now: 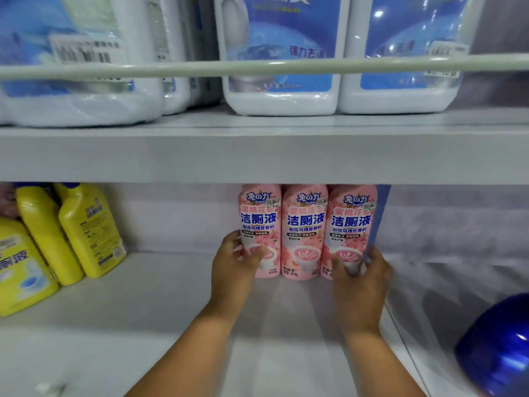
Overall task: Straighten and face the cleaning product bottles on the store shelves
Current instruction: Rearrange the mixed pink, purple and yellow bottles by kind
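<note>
Three pink bottles stood upright in a tight row toward the back of the lower shelf [160, 305], their labels all facing forward and their tops hidden behind the edge of the upper shelf [257, 156]. The left hand [235, 263] gripped the left pink bottle [259, 222] low on its outer side, thumb across the front and fingers curled round behind. The right hand [362, 277] gripped the right pink bottle [350, 222] in the same way on its outer side, thumb on the front near the base. The middle pink bottle [305, 224] sat between them, touching both neighbours, with no hand on it. A blue bottle [382, 213] showed as a narrow strip just behind and to the right of the row, against the right hand's fingertips. At the far left of the same shelf, well apart from the pink row, stood yellow bottles [86, 227] with blue caps, some leaning to the left and one turned with its back label outward. On the upper shelf, behind a pale rail [257, 65], stood white jugs [280, 53] with blue labels; the group on the left was blurred and wrapped in clear film. A shiny blue object [498, 345] filled the lower right corner, too blurred to identify.
</note>
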Demonstrator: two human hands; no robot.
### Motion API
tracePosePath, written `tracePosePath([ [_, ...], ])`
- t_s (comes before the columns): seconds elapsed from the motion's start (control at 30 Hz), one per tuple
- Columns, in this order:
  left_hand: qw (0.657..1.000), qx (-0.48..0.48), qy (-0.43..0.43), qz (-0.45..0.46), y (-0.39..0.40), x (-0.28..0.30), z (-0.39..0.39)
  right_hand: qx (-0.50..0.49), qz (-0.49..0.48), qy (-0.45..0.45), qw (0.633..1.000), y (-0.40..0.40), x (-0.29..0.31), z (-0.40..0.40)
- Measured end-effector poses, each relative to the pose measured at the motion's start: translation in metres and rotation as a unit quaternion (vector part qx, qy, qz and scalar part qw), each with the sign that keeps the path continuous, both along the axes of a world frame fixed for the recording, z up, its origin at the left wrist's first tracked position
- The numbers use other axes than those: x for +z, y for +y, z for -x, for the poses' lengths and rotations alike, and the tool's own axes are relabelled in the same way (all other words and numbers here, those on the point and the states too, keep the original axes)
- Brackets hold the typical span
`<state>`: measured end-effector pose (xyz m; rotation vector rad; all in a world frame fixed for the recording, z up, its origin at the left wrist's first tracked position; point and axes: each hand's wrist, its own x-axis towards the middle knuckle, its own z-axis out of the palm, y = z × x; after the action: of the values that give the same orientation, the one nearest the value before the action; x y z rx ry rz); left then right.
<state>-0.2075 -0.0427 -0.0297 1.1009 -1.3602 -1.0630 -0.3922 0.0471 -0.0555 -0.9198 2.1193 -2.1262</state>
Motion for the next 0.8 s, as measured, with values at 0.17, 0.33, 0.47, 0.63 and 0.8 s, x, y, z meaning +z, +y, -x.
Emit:
tracePosePath([
  [0.17,0.997,0.03,0.04,-0.05,0.005,0.016,-0.053,0.014,0.02,-0.002,1.0,-0.009,0.004,-0.033],
  [0.33,0.987,0.148,0.047,-0.042,0.021,0.026,-0.153,0.188,-0.006,-0.066,0.98,-0.034,-0.004,-0.111],
  [0.47,0.98,0.198,0.03,-0.019,0.045,0.035,-0.257,0.303,-0.054,-0.098,0.946,-0.046,0.003,-0.189],
  [0.63,0.968,0.243,0.068,-0.009,0.05,0.035,-0.372,0.366,-0.087,-0.078,0.923,-0.055,0.015,-0.305],
  [0.8,0.966,0.248,0.068,0.014,0.024,0.034,-0.468,0.385,-0.12,-0.018,0.915,-0.079,0.03,-0.42],
])
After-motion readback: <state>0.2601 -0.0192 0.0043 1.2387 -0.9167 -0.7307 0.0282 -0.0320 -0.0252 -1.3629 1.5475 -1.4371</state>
